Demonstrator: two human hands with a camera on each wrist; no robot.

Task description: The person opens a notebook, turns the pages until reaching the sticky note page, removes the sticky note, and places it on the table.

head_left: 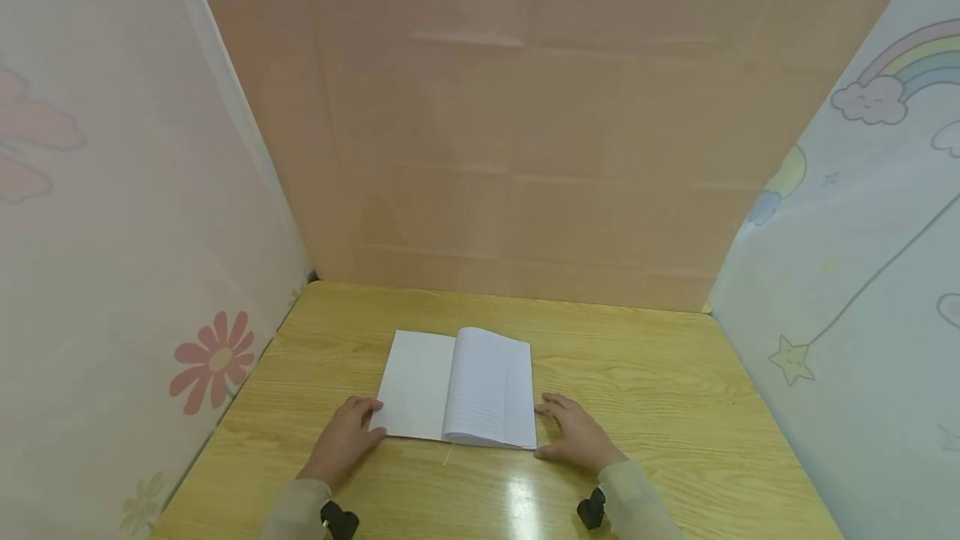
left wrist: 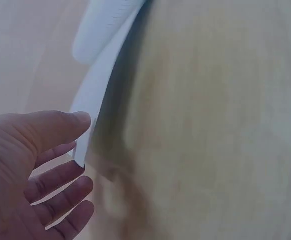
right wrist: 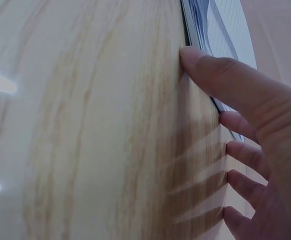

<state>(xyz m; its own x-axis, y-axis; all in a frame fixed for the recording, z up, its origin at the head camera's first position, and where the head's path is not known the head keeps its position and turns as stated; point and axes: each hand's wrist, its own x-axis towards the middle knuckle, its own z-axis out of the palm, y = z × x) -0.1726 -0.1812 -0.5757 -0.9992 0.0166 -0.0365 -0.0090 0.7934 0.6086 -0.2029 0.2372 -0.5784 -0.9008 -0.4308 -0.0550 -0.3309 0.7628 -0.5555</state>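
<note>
An open notebook (head_left: pixel 417 390) lies on the wooden table, its left side flat and blank, its right-hand lined pages (head_left: pixel 486 390) bowed up near the spine. At the left edge my left hand (head_left: pixel 347 438) pinches the notebook's cover (left wrist: pixel 98 95), thumb on top and fingers below; in the left wrist view that corner stands off the table with a shadow under it. My right hand (head_left: pixel 576 436) rests at the right edge, fingers spread. In the right wrist view its thumb (right wrist: pixel 225 75) touches the near corner of the notebook, and the other fingertips sit beside the edge.
The wooden table (head_left: pixel 637 373) meets a brown paper-like panel (head_left: pixel 525 148) at the back. Patterned sheets hang at the left (head_left: pixel 135 232) and right (head_left: pixel 862 273) sides. A thin ribbon (head_left: pixel 448 455) sticks out below the spine. Small black devices are on both wrists.
</note>
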